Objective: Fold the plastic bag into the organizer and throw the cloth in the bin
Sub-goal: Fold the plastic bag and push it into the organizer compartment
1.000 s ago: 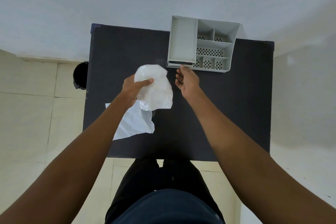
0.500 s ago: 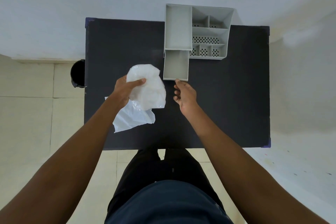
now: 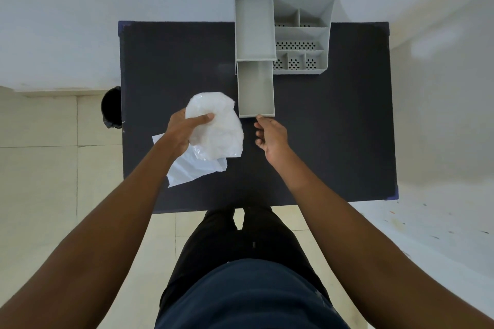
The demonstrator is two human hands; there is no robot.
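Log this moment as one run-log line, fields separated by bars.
left hand: holds folded clear plastic bag | right hand: at front of open grey organizer drawer | white cloth: on black table

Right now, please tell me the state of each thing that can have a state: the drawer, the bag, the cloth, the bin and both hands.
Organizer: upright on table, compartments empty.
Drawer: pulled out, empty.
Plastic bag: folded, held above table.
Cloth: lying flat on table.
Bin: on floor beside table, open.
Left hand: gripping the bag.
Right hand: empty, fingertips at drawer front.
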